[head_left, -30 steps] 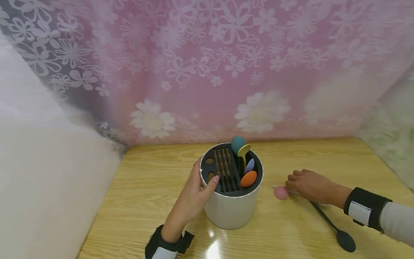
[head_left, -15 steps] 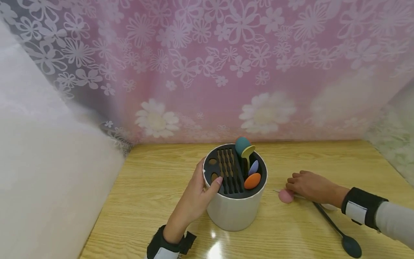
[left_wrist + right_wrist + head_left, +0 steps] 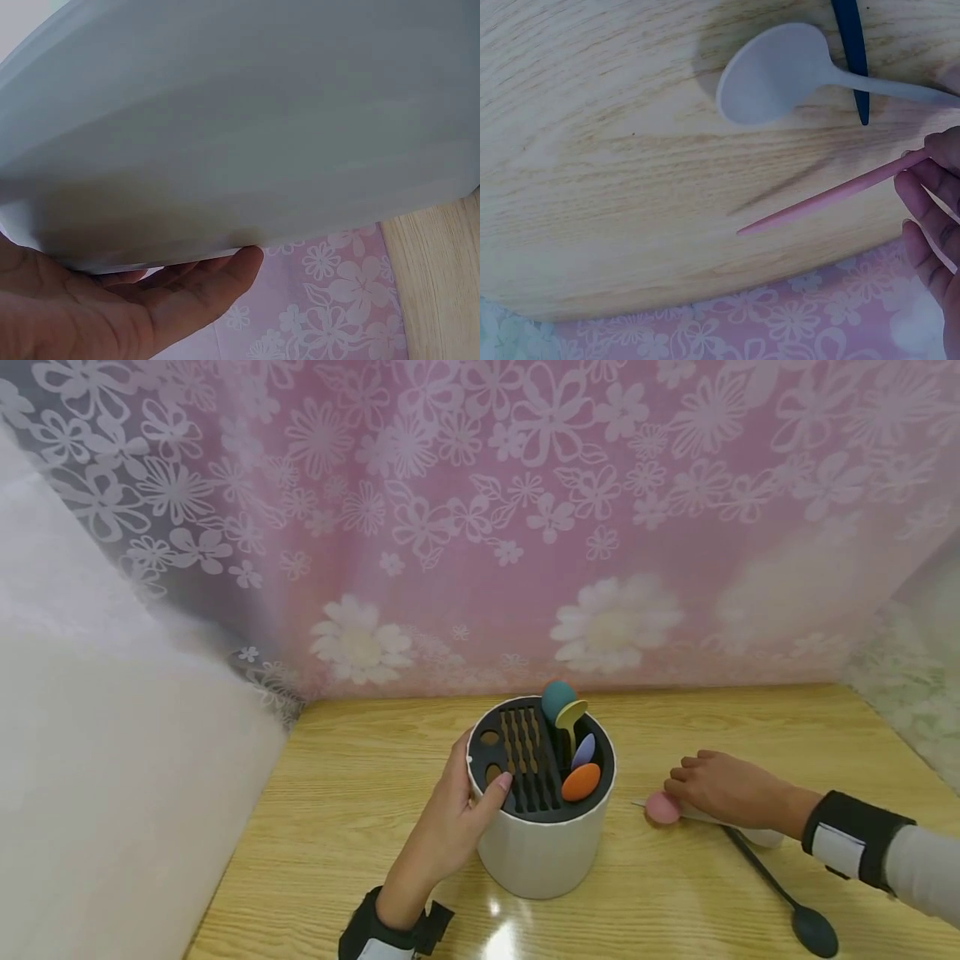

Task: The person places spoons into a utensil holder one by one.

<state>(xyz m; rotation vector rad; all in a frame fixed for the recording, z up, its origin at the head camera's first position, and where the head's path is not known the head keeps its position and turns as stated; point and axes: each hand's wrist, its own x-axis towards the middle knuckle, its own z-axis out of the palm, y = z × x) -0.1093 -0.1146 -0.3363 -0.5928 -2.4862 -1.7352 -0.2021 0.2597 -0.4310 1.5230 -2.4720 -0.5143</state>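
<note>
A round white utensil holder (image 3: 536, 864) with a black slotted top stands upright on the table. My left hand (image 3: 446, 818) grips its left side, thumb over the rim and fingers round the outer wall (image 3: 247, 127). To its right, my right hand (image 3: 731, 789) pinches a pink spoon (image 3: 662, 807) between thumb and fingers. In the right wrist view the thin pink handle (image 3: 832, 193) points away from the fingertips, above its shadow on the wood. Below that hand lie a white spoon (image 3: 769, 79) and a long black spoon (image 3: 815, 931), their handles crossing.
In the holder's open side stand utensils with teal (image 3: 558, 700), yellow (image 3: 572, 713), purple (image 3: 583, 752) and orange (image 3: 581, 782) heads. Pink flowered cloth (image 3: 480, 552) hangs behind the wooden table (image 3: 337, 793), and a white surface (image 3: 112, 760) rises at left.
The head view has shifted slightly. My right hand stays at the pink spoon, with a little more of the white spoon showing beneath it. My left hand keeps its hold on the utensil holder.
</note>
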